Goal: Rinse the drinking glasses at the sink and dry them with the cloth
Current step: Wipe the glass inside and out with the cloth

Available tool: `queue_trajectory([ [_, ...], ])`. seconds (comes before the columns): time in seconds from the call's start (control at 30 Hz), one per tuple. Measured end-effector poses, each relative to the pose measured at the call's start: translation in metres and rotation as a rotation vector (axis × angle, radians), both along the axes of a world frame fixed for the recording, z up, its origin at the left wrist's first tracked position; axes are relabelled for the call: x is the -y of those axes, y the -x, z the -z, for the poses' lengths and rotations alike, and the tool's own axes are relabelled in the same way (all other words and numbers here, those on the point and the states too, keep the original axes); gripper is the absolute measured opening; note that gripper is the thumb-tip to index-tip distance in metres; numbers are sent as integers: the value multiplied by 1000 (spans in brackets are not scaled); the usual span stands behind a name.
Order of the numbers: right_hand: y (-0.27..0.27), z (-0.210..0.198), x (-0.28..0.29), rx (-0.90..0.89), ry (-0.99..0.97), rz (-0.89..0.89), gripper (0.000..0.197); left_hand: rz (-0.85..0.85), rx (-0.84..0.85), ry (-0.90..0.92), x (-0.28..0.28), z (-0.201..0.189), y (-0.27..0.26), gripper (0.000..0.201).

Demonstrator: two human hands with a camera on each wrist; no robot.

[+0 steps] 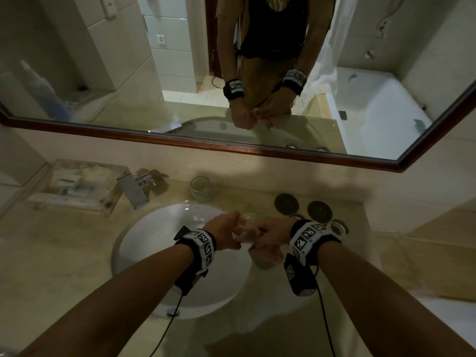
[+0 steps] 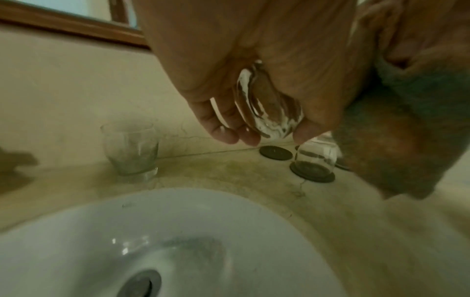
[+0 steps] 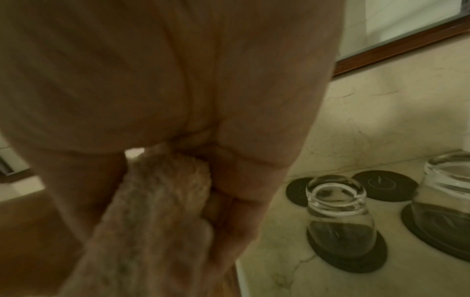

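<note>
My left hand (image 1: 224,231) holds a clear drinking glass (image 1: 243,228) over the right rim of the white sink (image 1: 159,235). In the left wrist view its fingers and thumb curl round the glass (image 2: 269,112). My right hand (image 1: 270,239) is right beside it and grips a pale terry cloth (image 1: 262,261), bunched in the fist (image 3: 229,211) and hanging down (image 3: 152,221). Whether the cloth touches the glass is hidden. Another glass (image 1: 200,188) stands upright behind the basin. Two glasses (image 3: 340,217) (image 3: 447,191) stand upside down on dark coasters to the right.
A chrome tap (image 1: 134,191) and a clear tray of toiletries (image 1: 74,186) sit at the back left of the marble counter (image 1: 51,253). Two bare dark coasters (image 1: 286,203) (image 1: 319,212) lie at the back right. A wood-framed mirror (image 1: 231,148) runs along the wall.
</note>
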State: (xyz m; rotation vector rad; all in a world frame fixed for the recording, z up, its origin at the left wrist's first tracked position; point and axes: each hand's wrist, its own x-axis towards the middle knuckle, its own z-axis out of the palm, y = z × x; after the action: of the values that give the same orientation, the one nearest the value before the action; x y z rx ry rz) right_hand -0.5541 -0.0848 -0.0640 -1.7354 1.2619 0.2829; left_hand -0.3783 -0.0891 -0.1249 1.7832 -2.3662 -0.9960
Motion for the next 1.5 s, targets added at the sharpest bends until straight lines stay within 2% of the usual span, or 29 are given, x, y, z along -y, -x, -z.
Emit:
queue_trajectory([
  [0.1,-3,2,-2,-2,-61,34,33,119,167,81,0,-6,1,56],
  [0.2,-2,4,-4,111,-102,239,31,133,207,165,3,-9,0,55],
  [0.3,-2,5,-7,195,-159,442,19,142,233,260,5,-12,0,55],
  [0.37,-4,6,-7,240,-188,487,14,180,249,326,6,-14,1,56],
  [0.43,-5,7,-7,276,-203,503,17,205,252,370,6,-15,1,56],
  [0.57,-4,10,-10,334,-261,575,16,237,271,383,5,-14,0,53],
  [0.7,-4,17,-14,434,-269,628,28,210,251,350,4,-13,-5,48],
  [0.77,-1,19,-15,500,-191,614,25,187,237,350,5,-13,-8,49],
  [0.83,3,20,-14,382,-79,472,23,187,244,362,6,-15,-10,50],
  [0.9,2,20,-14,230,-91,273,17,226,265,375,8,-18,-11,51],
  [0.97,1,19,-14,202,-142,216,13,266,294,383,9,-19,-12,53],
  [1.1,-1,19,-10,303,-185,442,24,247,262,396,7,-19,-11,54],
  [1.23,0,18,-10,322,-173,492,46,252,210,383,4,-16,-6,55],
  [1.33,1,20,-11,383,-188,544,44,214,151,326,2,-15,-8,58],
  [1.5,-3,26,-16,361,-126,598,24,181,73,209,1,-14,-15,63],
])
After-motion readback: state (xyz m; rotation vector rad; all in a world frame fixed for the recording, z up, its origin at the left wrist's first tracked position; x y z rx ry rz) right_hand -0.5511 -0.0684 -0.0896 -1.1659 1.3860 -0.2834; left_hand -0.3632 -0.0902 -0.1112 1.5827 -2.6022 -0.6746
